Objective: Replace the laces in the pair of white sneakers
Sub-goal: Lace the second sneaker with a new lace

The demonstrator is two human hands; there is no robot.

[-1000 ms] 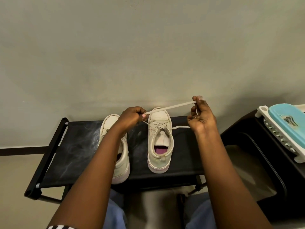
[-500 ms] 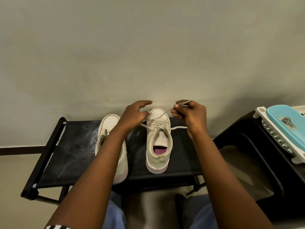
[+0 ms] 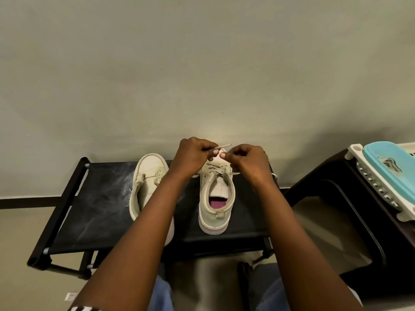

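I am working with both shoes standing heels toward me on the taut black fabric rack (image 3: 94, 198) so their eyelets face up: the left sneaker (image 3: 147, 167) barely laced beside my forearm, the right sneaker (image 3: 216, 198) showing smooth off-white sides and a pink insole. Over its toe, my left hand (image 3: 193, 156) and right hand (image 3: 247, 158) are pinching the flat, limp lace (image 3: 225, 145) between curled fingers, nearly touching, probably to steer its stiff tip.

On the rack (image 3: 94, 198), left sneaker (image 3: 148, 167) lies beside right sneaker (image 3: 216, 212).
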